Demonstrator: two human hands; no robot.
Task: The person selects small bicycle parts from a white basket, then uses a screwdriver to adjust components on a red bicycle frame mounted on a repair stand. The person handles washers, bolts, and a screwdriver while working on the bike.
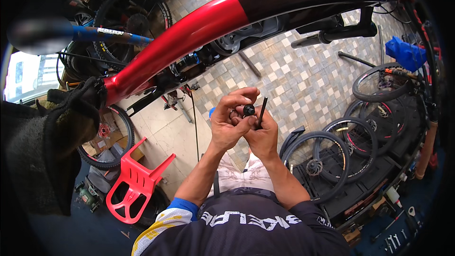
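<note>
In front of my body both hands are raised close together. My left hand (225, 125) is closed on a small round black part (249, 110), pinched between thumb and fingers. A bit of something blue (212, 113) shows at the outer side of this hand; whether the hand holds it I cannot tell. My right hand (263, 137) is closed on a thin black rod (263, 109) that sticks up past its fingers; its lower end is hidden. Beyond the hands, a red and black bicycle frame (204, 21) spans the view, apart from them.
A red plastic chair (134, 180) lies at the left, near a bicycle wheel (124, 118). Several wheels (349, 156) rest on a black surface at the right. Wrenches (394, 242) lie at lower right. A blue-handled bar (109, 35) and dark cloth (42, 147) are at the left.
</note>
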